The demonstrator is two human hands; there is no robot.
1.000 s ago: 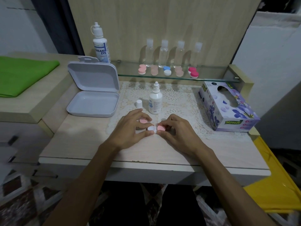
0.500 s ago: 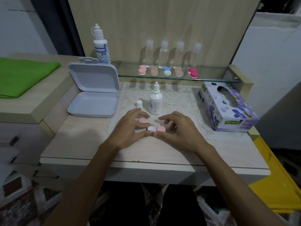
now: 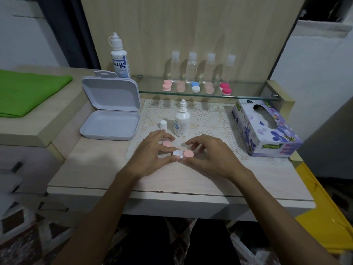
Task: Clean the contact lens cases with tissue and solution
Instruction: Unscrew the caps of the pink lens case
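The left hand (image 3: 150, 155) pinches the case (image 3: 182, 153) at its white, uncapped well, thumb on the near side and fingers curled over the far side, while the right hand (image 3: 208, 155) curls its fingers round the pink cap (image 3: 189, 153) on the other well, probably steadying the case so that cap can be twisted off (the loose cap (image 3: 167, 143) lies just beyond the left fingertips). The bottle (image 3: 182, 121) stands just beyond both sets of fingers, the tissue box (image 3: 267, 129) well right of the right fingers, and the table edge (image 3: 172, 191) lies behind the wrists, with bare top to either side.
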